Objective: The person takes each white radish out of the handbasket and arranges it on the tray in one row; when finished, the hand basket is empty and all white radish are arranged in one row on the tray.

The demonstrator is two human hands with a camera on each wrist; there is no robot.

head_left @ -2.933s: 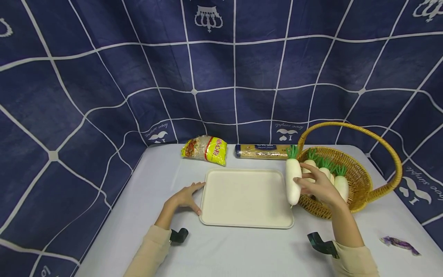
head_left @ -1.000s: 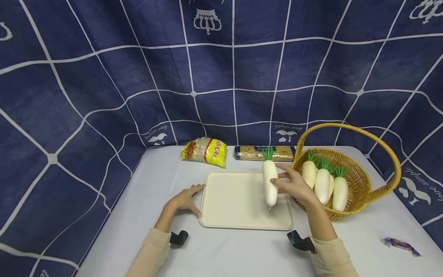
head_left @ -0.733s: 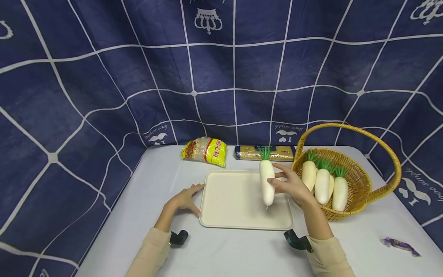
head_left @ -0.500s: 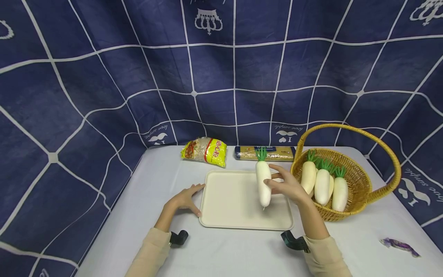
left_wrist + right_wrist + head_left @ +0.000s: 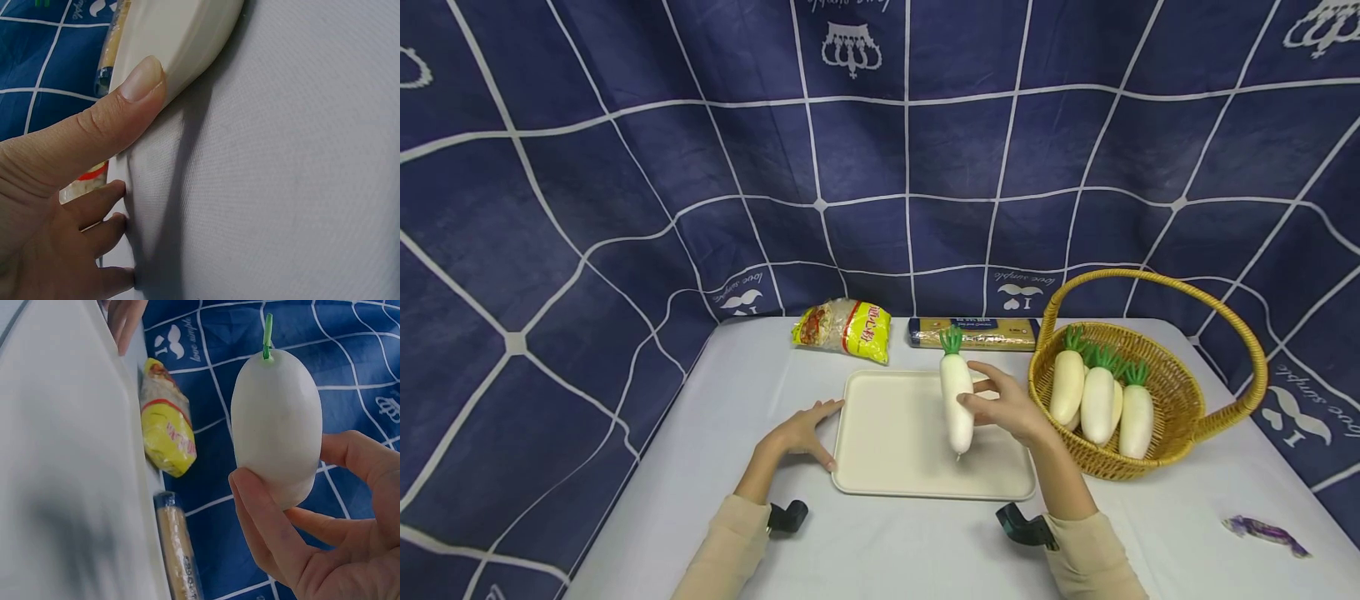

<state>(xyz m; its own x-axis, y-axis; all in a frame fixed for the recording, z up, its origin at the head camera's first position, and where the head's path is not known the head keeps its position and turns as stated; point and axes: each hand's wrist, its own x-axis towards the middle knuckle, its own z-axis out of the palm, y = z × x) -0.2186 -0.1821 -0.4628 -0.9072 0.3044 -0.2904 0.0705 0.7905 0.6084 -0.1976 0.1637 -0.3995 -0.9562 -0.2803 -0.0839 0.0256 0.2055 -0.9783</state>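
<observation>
My right hand (image 5: 1006,407) pinches a white radish (image 5: 957,402) with green leaves, its leafy end pointing away from me. In the right wrist view the radish (image 5: 275,419) is gripped between thumb and fingers, and its shadow falls on the tray. It hangs over the right half of a cream rectangular tray (image 5: 887,442). At the tray's left edge rests my left hand (image 5: 802,433), fingers spread. The left wrist view has its thumb lying on the tray's rim (image 5: 187,56), the other fingers touching down beside that edge.
A wicker basket (image 5: 1180,392) with a tall handle stands right of the tray, several white radishes (image 5: 1099,404) inside. Behind the tray lie a yellow food bag (image 5: 842,327) and a long noodle pack (image 5: 1000,335). A purple wrapper (image 5: 1267,535) lies at the right front.
My right hand has carried the radish leftward from the basket's rim to over the tray. The left hand has stayed at the tray's left edge.
</observation>
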